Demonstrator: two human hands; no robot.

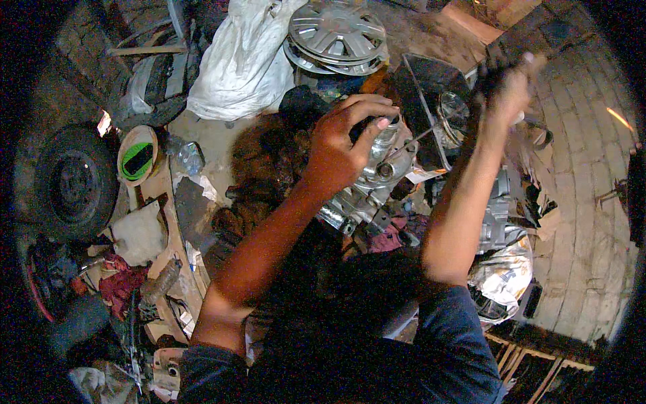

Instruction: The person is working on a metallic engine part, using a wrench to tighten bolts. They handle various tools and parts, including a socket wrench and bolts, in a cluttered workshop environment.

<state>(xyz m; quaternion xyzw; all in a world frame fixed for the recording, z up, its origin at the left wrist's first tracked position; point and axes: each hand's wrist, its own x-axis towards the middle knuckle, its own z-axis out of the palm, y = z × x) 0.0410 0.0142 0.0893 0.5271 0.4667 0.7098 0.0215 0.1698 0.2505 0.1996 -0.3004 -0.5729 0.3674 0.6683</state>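
A silvery metal housing (387, 168), like a gearbox or engine casing, sits in front of me. My left hand (350, 138) curls over its upper end, thumb and fingers closed around a rounded part there. Raised to the right and away from the housing is my right hand (513, 97), its fingers bunched and blurred. A dark shape (492, 74) shows beside that hand, too smeared to name. Between the housing and my right forearm runs a thin metal rod (420, 138); what holds it is unclear.
Wheel covers (340, 34) and a white sack (242, 60) lie beyond the housing. A tyre (73, 178) and a green-lined bowl (138, 155) are at left. At right, a grey metal casting (494, 215) and a white bag (505, 276) lie beside my forearm, near the brick surface (579, 202).
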